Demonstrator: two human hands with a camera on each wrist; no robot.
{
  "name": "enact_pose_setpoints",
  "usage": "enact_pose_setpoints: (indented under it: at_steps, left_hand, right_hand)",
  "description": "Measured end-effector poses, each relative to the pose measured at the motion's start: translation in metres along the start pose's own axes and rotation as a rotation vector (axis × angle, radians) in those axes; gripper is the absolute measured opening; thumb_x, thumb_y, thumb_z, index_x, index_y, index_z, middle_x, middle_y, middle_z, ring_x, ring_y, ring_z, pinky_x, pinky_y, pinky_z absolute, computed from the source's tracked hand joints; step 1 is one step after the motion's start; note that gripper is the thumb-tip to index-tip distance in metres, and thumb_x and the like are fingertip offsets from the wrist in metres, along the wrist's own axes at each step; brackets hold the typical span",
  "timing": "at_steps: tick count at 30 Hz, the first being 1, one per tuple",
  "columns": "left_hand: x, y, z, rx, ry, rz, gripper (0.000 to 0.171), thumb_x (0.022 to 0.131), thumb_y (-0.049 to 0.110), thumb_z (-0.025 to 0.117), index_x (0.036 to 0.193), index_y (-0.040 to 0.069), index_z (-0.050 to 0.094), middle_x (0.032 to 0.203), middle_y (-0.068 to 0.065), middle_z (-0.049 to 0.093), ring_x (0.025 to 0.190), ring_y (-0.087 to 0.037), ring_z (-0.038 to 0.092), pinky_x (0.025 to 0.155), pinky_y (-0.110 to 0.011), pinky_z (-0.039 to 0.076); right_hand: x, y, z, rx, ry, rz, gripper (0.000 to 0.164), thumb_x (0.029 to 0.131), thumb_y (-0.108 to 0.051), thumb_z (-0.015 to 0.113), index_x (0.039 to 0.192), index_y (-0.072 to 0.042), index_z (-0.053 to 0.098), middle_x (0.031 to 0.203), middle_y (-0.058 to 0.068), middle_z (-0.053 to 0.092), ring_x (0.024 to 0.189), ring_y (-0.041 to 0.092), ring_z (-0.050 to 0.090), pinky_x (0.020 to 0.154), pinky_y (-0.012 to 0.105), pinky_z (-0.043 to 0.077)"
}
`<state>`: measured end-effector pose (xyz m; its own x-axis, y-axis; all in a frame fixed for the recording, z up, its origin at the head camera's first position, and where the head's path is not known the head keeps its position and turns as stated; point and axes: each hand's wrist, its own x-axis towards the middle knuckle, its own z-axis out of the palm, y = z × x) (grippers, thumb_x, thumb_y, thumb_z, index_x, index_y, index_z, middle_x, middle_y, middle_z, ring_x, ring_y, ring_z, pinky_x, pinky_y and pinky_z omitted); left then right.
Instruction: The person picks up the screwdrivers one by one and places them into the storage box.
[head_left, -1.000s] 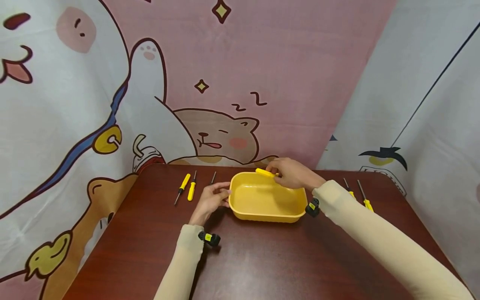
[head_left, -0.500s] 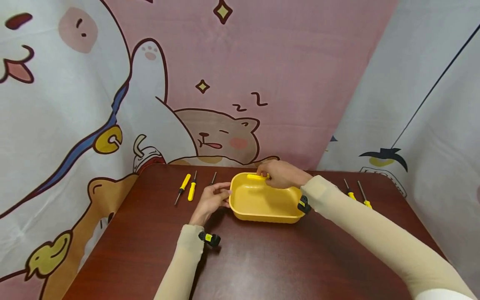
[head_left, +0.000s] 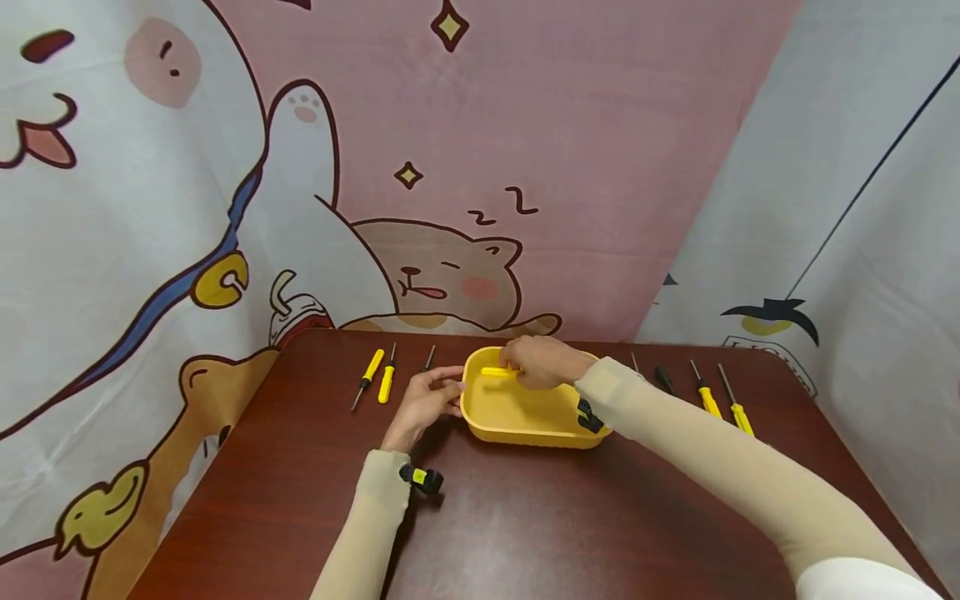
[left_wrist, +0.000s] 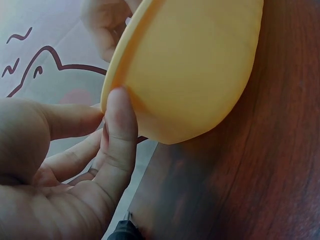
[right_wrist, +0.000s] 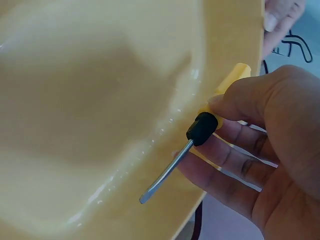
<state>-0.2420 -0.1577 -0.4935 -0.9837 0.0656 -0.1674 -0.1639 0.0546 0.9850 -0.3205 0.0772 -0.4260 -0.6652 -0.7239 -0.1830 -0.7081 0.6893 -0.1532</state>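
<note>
The right hand [head_left: 543, 362] holds one screwdriver [right_wrist: 201, 128] over the inside of the yellow tub [head_left: 525, 436], near its far long wall. The thumb and fingers pinch the yellow handle [right_wrist: 234, 80], close behind the black collar [right_wrist: 203, 132], so the tool is already between these fingers.

Its long axis runs roughly along the far side of the tub: the handle end points to the left, toward the left hand [head_left: 423, 402], and the metal blade [right_wrist: 167, 170] points toward the right end. In my judgement this direction is the important relation, because the tool lies lengthwise to the tub and not across it. Whether the blade touches the tub, I cannot tell.

The left hand grips the rim at the left end, with the thumb on the outer wall and the index finger at the edge. It is apart from the screwdriver; the right hand is the nearer one.

On the table [head_left: 487, 517], two other screwdrivers [head_left: 387, 375] lie to the left of the tub, and two more [head_left: 705, 392] to the right, beside the right sleeve [head_left: 697, 450].
</note>
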Motion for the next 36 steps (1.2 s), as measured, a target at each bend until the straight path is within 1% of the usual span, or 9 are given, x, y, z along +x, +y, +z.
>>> enact_pose_setpoints:
  at_steps: [3,7,9,15,18,23,28,31,36]
  left_hand:
    - [0.000,0.000,0.000,-0.003,-0.005,-0.005,0.035,0.099,0.007,0.066,0.134,0.004,0.064,0.111,-0.025,0.067,0.069,-0.018,0.068,0.069,-0.033,0.065]
    - [0.000,0.000,0.000,-0.005,-0.005,-0.011,0.037,0.099,0.007,0.066,0.135,0.004,0.064,0.111,-0.024,0.068,0.069,-0.018,0.068,0.069,-0.034,0.065]
    - [0.000,0.000,0.000,-0.002,-0.002,-0.014,0.037,0.099,0.007,0.067,0.135,0.004,0.064,0.110,-0.024,0.068,0.069,-0.018,0.068,0.069,-0.034,0.065]
    - [0.000,-0.001,0.001,0.004,-0.001,-0.007,0.037,0.099,0.006,0.066,0.135,0.002,0.064,0.111,-0.026,0.068,0.069,-0.018,0.068,0.067,-0.033,0.064]
    - [0.000,0.000,0.002,0.012,-0.007,-0.010,0.037,0.099,0.007,0.066,0.136,0.003,0.064,0.113,-0.026,0.068,0.070,-0.018,0.068,0.068,-0.033,0.065]
    - [0.000,0.001,0.002,0.027,-0.008,-0.005,0.037,0.099,0.007,0.066,0.135,0.005,0.064,0.109,-0.022,0.069,0.070,-0.019,0.068,0.070,-0.035,0.065]
    - [0.001,0.001,0.002,0.035,-0.009,-0.011,0.035,0.099,0.008,0.067,0.134,0.007,0.066,0.106,-0.019,0.070,0.069,-0.019,0.067,0.071,-0.036,0.065]
    - [0.001,0.001,0.003,0.038,-0.005,-0.011,0.035,0.099,0.008,0.066,0.134,0.007,0.065,0.107,-0.020,0.069,0.070,-0.019,0.067,0.071,-0.035,0.065]
    - [0.001,0.000,0.002,0.041,-0.003,-0.010,0.036,0.099,0.007,0.065,0.135,0.005,0.064,0.111,-0.023,0.068,0.072,-0.018,0.067,0.070,-0.034,0.065]
  right_hand:
    - [0.006,-0.001,0.005,-0.001,-0.030,-0.004,0.030,0.092,-0.009,0.069,0.121,-0.015,0.070,0.106,0.002,0.069,0.085,0.015,0.059,0.080,0.033,0.058]
    - [0.013,-0.003,0.011,-0.020,-0.038,-0.022,0.025,0.090,-0.009,0.070,0.115,-0.014,0.070,0.098,0.001,0.067,0.081,0.016,0.057,0.073,0.031,0.054]
    - [0.016,-0.004,0.013,-0.023,-0.043,-0.017,0.023,0.090,-0.008,0.071,0.113,-0.014,0.071,0.093,-0.001,0.065,0.078,0.015,0.057,0.070,0.030,0.053]
    - [0.025,-0.006,0.021,-0.004,-0.053,0.013,0.021,0.096,-0.009,0.066,0.115,-0.015,0.071,0.088,-0.003,0.065,0.071,0.012,0.057,0.064,0.023,0.052]
    - [0.027,-0.007,0.023,-0.002,-0.050,0.014,0.023,0.095,-0.012,0.065,0.117,-0.016,0.071,0.088,-0.003,0.065,0.071,0.012,0.057,0.064,0.023,0.051]
    - [0.029,-0.006,0.024,-0.002,-0.032,0.012,0.027,0.092,-0.015,0.072,0.119,-0.016,0.071,0.085,-0.002,0.063,0.072,0.014,0.057,0.064,0.025,0.050]
    - [0.028,-0.004,0.026,-0.004,-0.050,0.023,0.028,0.091,-0.011,0.074,0.118,-0.017,0.070,0.085,-0.002,0.062,0.074,0.015,0.057,0.066,0.026,0.050]
    - [0.027,-0.005,0.025,-0.021,-0.047,0.020,0.026,0.090,-0.007,0.074,0.115,-0.016,0.071,0.085,-0.002,0.062,0.075,0.016,0.057,0.068,0.028,0.051]
    - [0.027,-0.008,0.023,-0.079,-0.045,0.007,0.023,0.091,-0.008,0.073,0.112,-0.017,0.071,0.081,-0.004,0.060,0.073,0.016,0.055,0.069,0.030,0.051]
